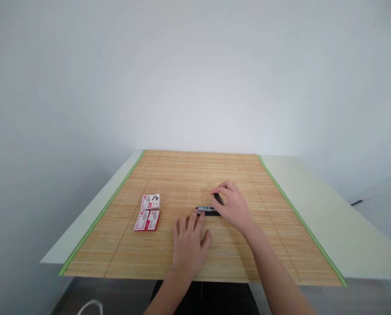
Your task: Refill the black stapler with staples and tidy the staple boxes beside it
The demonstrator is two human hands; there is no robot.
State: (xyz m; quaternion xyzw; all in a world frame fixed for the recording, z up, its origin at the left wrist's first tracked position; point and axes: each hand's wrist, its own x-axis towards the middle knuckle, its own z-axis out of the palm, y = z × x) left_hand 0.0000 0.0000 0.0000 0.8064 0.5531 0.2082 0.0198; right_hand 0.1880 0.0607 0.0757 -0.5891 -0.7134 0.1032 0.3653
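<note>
A small black stapler [209, 213] lies crosswise on the bamboo mat, and a silvery strip shows along its length. At its right end a dark part stands up at a slant. My right hand [232, 205] pinches that raised part between thumb and fingers, hiding some of it. My left hand [189, 241] is spread palm down on the mat, its fingertips touching the stapler's left end. To the left of my left hand lie a white box [151, 201] with a stapler-like picture and red-and-white boxes [147, 220], close together.
The bamboo mat [182, 175] with green edging covers the middle of a white table [313, 197]. A pale wall [195, 78] rises behind the table. A dark thin object [357, 203] shows past the right edge, and a white cable [90, 302] is at the lower left.
</note>
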